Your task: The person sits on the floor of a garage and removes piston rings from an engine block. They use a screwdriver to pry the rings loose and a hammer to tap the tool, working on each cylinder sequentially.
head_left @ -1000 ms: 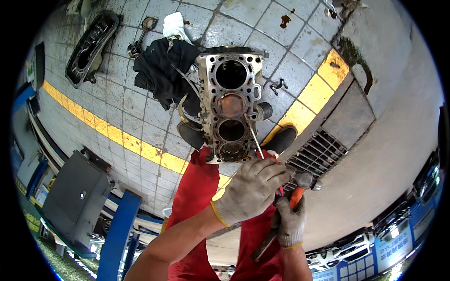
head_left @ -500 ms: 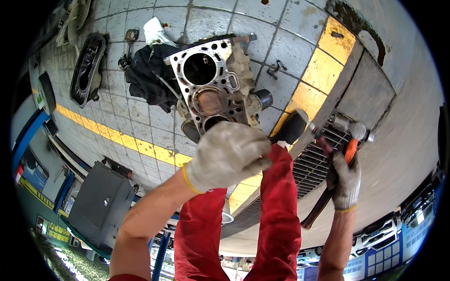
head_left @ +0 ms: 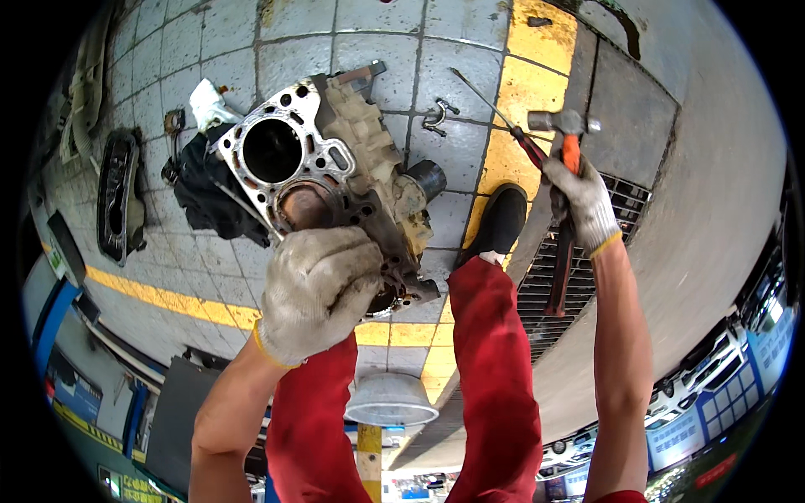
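Observation:
An engine block (head_left: 365,147) rests on the tiled floor in front of me, its bored face showing one dark bore and a brown piston top in another. My left hand (head_left: 323,289), in a soiled pale work glove, is over the near end of that face. Its fingers are curled, and whatever they hold is hidden. My right hand (head_left: 580,199), gloved too, is out to the right and closed around a hammer (head_left: 562,272) with an orange and dark handle. The same hand holds a screwdriver (head_left: 527,147) with a red and black handle, its shaft pointing away from me.
A black cloth (head_left: 210,189) and a white rag (head_left: 211,105) lie left of the block, near a connecting rod (head_left: 173,126) and a dark oblong cover (head_left: 117,197). A curved metal part (head_left: 438,117) lies beyond my shoe (head_left: 505,214). A metal basin (head_left: 390,402) and floor grate (head_left: 625,201) are nearby.
My view has shifted, so the block appears further left. My left hand has curled tighter at its near end. My right hand has moved forward, still holding the hammer and screwdriver.

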Demonstrator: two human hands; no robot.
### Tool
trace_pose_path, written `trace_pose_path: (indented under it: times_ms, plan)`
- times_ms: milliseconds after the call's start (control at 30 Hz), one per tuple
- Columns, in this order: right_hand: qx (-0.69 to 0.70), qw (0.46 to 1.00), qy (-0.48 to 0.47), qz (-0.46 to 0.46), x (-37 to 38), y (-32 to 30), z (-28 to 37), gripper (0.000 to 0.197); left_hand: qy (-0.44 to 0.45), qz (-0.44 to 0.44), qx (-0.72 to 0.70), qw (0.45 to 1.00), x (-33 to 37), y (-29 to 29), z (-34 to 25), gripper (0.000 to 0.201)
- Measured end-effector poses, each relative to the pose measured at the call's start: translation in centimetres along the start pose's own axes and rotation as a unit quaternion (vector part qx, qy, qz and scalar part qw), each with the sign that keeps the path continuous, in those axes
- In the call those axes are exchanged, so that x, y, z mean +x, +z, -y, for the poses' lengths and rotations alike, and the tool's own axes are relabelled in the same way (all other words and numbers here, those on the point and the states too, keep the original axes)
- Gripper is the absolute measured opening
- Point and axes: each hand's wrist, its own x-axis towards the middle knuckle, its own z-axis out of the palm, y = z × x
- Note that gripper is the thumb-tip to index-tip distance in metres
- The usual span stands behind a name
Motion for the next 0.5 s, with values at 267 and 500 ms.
trace_pose_path:
  times_ms: [267,500]
  plan:
    - [-0.101,0.993,-0.003,-0.065,7.5,0.5,-4.0,0.053,0.094,0.059,0.004,0.994,-2.9,-0.8,3.0,0.044]
    - [-0.187,0.968,-0.056,-0.154,8.7,3.5,-7.6,0.081,0.138,0.141,0.049,0.979,-2.6,-3.2,5.4,0.035]
